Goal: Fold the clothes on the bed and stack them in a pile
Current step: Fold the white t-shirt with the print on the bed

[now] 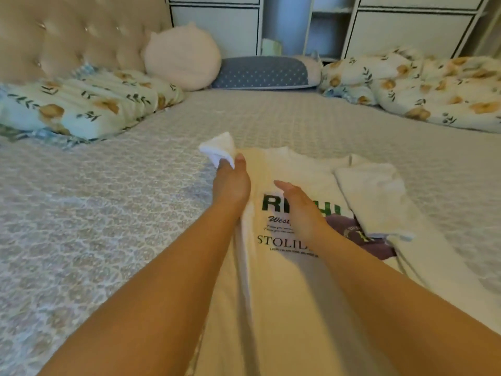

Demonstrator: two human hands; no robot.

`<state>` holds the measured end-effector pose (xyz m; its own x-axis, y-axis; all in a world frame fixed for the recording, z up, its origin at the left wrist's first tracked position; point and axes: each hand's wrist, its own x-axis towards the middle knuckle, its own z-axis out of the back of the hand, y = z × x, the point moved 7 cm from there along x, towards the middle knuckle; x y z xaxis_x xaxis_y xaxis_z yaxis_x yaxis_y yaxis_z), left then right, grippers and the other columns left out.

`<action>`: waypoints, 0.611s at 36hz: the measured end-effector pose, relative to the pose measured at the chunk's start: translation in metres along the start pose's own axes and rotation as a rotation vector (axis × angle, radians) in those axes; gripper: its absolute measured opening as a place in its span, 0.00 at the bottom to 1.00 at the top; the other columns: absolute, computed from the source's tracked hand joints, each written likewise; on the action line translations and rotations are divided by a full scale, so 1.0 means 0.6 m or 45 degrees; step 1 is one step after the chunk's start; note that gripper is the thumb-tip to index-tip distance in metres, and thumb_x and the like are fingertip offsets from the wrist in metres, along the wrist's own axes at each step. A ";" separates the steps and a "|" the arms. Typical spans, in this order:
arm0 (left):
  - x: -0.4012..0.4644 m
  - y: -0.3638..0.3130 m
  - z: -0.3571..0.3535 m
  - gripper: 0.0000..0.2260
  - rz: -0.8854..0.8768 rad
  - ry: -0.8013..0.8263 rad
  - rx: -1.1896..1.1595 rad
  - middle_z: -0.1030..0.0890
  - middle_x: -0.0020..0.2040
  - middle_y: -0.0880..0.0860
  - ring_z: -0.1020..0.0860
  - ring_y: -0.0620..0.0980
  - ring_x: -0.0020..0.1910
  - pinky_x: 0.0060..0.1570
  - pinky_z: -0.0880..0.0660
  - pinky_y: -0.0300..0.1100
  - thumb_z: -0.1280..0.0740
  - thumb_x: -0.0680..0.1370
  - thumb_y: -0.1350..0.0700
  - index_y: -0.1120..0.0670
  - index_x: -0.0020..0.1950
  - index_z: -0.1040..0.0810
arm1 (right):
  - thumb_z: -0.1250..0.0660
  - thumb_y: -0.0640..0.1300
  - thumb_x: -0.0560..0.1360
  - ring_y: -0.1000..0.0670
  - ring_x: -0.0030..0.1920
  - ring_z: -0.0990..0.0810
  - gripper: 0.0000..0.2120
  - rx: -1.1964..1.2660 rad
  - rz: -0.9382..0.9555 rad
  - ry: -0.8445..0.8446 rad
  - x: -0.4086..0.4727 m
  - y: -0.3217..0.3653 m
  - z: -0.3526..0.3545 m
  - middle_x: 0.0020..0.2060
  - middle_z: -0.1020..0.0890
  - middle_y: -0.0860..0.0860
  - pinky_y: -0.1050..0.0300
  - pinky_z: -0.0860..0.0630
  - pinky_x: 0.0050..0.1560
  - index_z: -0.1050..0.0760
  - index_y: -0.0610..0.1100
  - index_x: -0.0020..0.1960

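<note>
Folding is underway: on the bed lies the cream T-shirt, left hand pinching its sleeve, right hand flat, fingers straight, on the print. Next, likely bring the sleeve inward.

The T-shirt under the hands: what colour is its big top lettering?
Dark green, on the cream T-shirt, shown in the head view; the right hand partly covers it.

This is a bedroom in a home. A bed with a patterned quilted cover fills the view, backed by a tufted headboard. Floral pillows, a round cushion and a rumpled duvet lie along it, with white drawers behind.
</note>
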<state>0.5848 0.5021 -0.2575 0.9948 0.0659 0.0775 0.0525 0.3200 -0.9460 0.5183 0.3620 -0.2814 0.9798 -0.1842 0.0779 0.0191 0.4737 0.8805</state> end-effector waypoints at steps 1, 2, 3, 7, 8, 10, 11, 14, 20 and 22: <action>-0.002 -0.017 -0.020 0.25 -0.081 0.054 -0.019 0.37 0.76 0.56 0.38 0.56 0.73 0.72 0.41 0.49 0.50 0.83 0.45 0.55 0.78 0.45 | 0.53 0.51 0.82 0.51 0.69 0.34 0.20 0.116 -0.022 -0.100 0.003 0.002 0.022 0.69 0.32 0.52 0.56 0.38 0.64 0.32 0.52 0.70; -0.004 -0.033 -0.043 0.26 -0.158 0.129 -0.009 0.38 0.76 0.55 0.38 0.55 0.74 0.72 0.41 0.51 0.49 0.83 0.44 0.54 0.78 0.46 | 0.53 0.53 0.81 0.51 0.66 0.31 0.21 0.111 -0.002 -0.189 0.006 0.008 0.046 0.66 0.29 0.51 0.55 0.36 0.63 0.30 0.51 0.68; -0.008 -0.045 -0.069 0.27 -0.225 0.229 0.025 0.38 0.76 0.54 0.40 0.54 0.74 0.72 0.41 0.53 0.49 0.82 0.43 0.53 0.78 0.46 | 0.52 0.53 0.80 0.51 0.62 0.29 0.21 0.038 0.037 -0.269 0.009 0.012 0.070 0.63 0.27 0.50 0.54 0.35 0.61 0.29 0.49 0.66; -0.046 -0.040 -0.179 0.25 -0.513 0.711 0.547 0.39 0.77 0.52 0.44 0.55 0.76 0.74 0.50 0.57 0.50 0.82 0.40 0.48 0.78 0.43 | 0.51 0.52 0.82 0.43 0.57 0.25 0.20 -0.096 -0.088 -0.512 0.030 -0.008 0.147 0.59 0.23 0.43 0.52 0.32 0.56 0.27 0.42 0.61; -0.060 -0.025 -0.198 0.25 -0.579 0.779 0.743 0.41 0.77 0.51 0.48 0.55 0.77 0.74 0.55 0.57 0.51 0.81 0.38 0.45 0.77 0.43 | 0.51 0.53 0.82 0.41 0.58 0.26 0.21 -0.128 -0.179 -0.532 0.036 -0.022 0.157 0.60 0.24 0.42 0.53 0.33 0.54 0.28 0.41 0.62; -0.070 -0.007 -0.213 0.27 -0.652 0.803 0.944 0.45 0.78 0.50 0.55 0.54 0.77 0.72 0.63 0.56 0.50 0.77 0.32 0.38 0.75 0.42 | 0.49 0.58 0.81 0.41 0.56 0.25 0.25 -0.187 -0.317 -0.498 0.048 -0.043 0.164 0.60 0.23 0.41 0.54 0.34 0.50 0.29 0.40 0.64; -0.067 -0.006 -0.211 0.27 -0.659 0.792 0.887 0.45 0.78 0.48 0.55 0.52 0.77 0.71 0.64 0.55 0.51 0.75 0.30 0.35 0.73 0.40 | 0.48 0.61 0.79 0.42 0.54 0.25 0.27 -0.176 -0.355 -0.453 0.054 -0.050 0.159 0.58 0.23 0.41 0.55 0.35 0.48 0.29 0.40 0.64; -0.045 -0.029 -0.180 0.19 -0.549 0.678 0.222 0.33 0.73 0.46 0.41 0.47 0.74 0.73 0.50 0.47 0.48 0.78 0.43 0.41 0.66 0.26 | 0.41 0.61 0.76 0.45 0.52 0.24 0.26 -0.122 -0.380 -0.382 0.067 -0.064 0.150 0.55 0.22 0.46 0.55 0.34 0.47 0.27 0.41 0.62; 0.011 -0.020 -0.119 0.21 -0.514 0.093 0.516 0.32 0.70 0.52 0.30 0.51 0.64 0.56 0.34 0.40 0.41 0.77 0.62 0.52 0.70 0.30 | 0.30 0.47 0.72 0.45 0.62 0.27 0.29 -0.301 -0.339 -0.209 0.076 -0.075 0.146 0.66 0.27 0.46 0.59 0.30 0.52 0.33 0.46 0.70; 0.024 -0.018 -0.130 0.22 -0.564 0.110 0.676 0.35 0.72 0.52 0.30 0.52 0.65 0.56 0.32 0.44 0.42 0.79 0.59 0.51 0.73 0.35 | 0.29 0.44 0.70 0.48 0.57 0.25 0.29 -0.248 -0.268 -0.173 0.072 -0.073 0.142 0.65 0.27 0.47 0.60 0.30 0.51 0.32 0.48 0.70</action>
<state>0.6053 0.4258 -0.2711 0.8939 -0.2461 0.3746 0.4274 0.7198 -0.5470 0.5425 0.2597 -0.2768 0.9150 -0.4027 -0.0233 0.2692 0.5665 0.7789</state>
